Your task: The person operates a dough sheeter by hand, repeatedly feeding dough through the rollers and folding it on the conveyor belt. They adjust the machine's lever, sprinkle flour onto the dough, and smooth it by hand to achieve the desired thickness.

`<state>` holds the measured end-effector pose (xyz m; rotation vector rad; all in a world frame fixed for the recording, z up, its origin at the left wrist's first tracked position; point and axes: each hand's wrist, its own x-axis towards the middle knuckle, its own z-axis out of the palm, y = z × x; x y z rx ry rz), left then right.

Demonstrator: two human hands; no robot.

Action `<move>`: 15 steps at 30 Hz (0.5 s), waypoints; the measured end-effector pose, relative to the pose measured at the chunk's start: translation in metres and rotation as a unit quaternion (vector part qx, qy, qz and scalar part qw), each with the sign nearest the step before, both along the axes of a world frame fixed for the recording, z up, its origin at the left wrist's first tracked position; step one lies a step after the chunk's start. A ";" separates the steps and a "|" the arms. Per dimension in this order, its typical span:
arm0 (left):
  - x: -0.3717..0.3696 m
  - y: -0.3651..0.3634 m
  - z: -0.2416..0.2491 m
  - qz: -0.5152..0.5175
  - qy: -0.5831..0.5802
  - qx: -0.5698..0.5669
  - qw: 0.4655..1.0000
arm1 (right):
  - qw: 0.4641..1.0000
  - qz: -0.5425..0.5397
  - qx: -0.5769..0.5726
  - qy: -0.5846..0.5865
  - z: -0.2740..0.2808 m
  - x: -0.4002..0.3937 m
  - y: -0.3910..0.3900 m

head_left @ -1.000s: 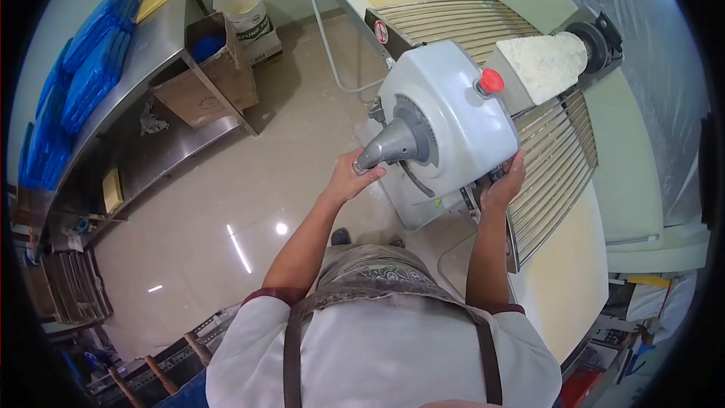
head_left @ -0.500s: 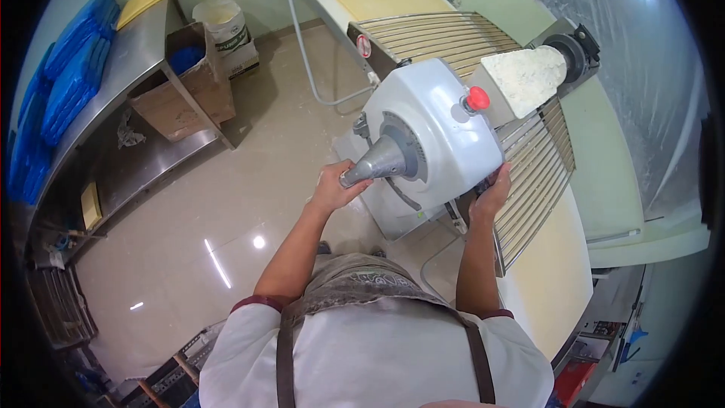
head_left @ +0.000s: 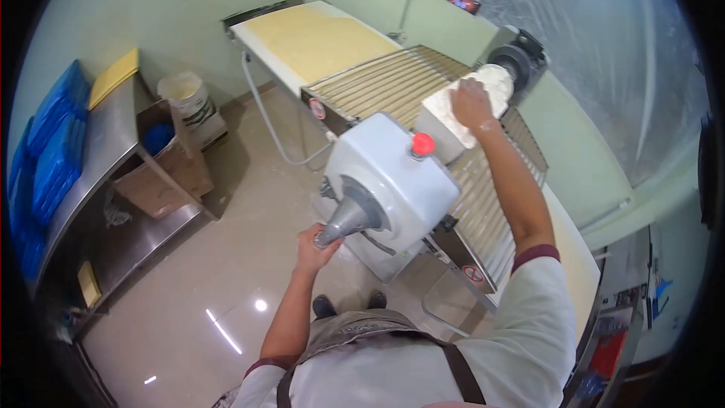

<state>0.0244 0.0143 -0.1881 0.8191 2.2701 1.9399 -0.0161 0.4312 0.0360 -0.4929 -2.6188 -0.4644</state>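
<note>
My left hand (head_left: 310, 249) is wrapped round the grey cone-shaped lever (head_left: 349, 215) on the front of a white dough sheeter (head_left: 393, 181). On top of the machine, my right hand (head_left: 474, 103) reaches into a metal tray (head_left: 445, 130) heaped with white flour (head_left: 495, 85). Its fingers are curled down into the flour, and the tips are partly hidden. A red knob (head_left: 422, 144) sticks up from the housing between my hands. A flat yellow dough sheet (head_left: 317, 38) lies on the far belt, beyond the metal guard grille (head_left: 377, 79).
At the left, a steel table (head_left: 113, 136) carries blue wrapped packs (head_left: 64, 151) and a yellow slab (head_left: 113, 79). Below and beside it are a cardboard box (head_left: 166, 174) and a white bucket (head_left: 185, 98). Plastic sheeting (head_left: 559, 53) covers the wall at right.
My right hand has left the underside edge of the machine's housing and moved up and away into the flour tray. My left hand stays on the lever. The view has shifted.
</note>
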 end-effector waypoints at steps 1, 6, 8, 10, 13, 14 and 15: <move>-0.001 -0.001 0.001 0.001 0.009 -0.015 1.000 | 0.999 0.010 0.032 -0.005 0.000 -0.003 0.004; -0.001 -0.007 0.005 -0.010 -0.061 -0.053 0.997 | 0.997 0.044 -0.037 0.042 0.003 -0.005 0.016; 0.005 -0.006 0.005 -0.006 -0.062 -0.018 0.998 | 0.995 0.020 -0.080 0.048 0.018 -0.009 0.019; 0.006 -0.004 0.005 0.012 -0.011 0.091 0.996 | 0.982 0.095 -0.063 0.149 0.011 -0.034 0.072; -0.003 0.005 0.073 0.059 0.122 0.045 0.990 | 0.769 0.130 -0.543 0.313 0.045 -0.037 0.083; -0.010 0.018 0.100 0.078 0.166 0.037 0.982 | 0.509 0.245 -0.760 0.322 0.045 -0.024 0.088; -0.016 0.034 0.127 0.077 0.189 0.026 0.979 | 0.288 0.369 -0.837 0.283 0.042 -0.008 0.093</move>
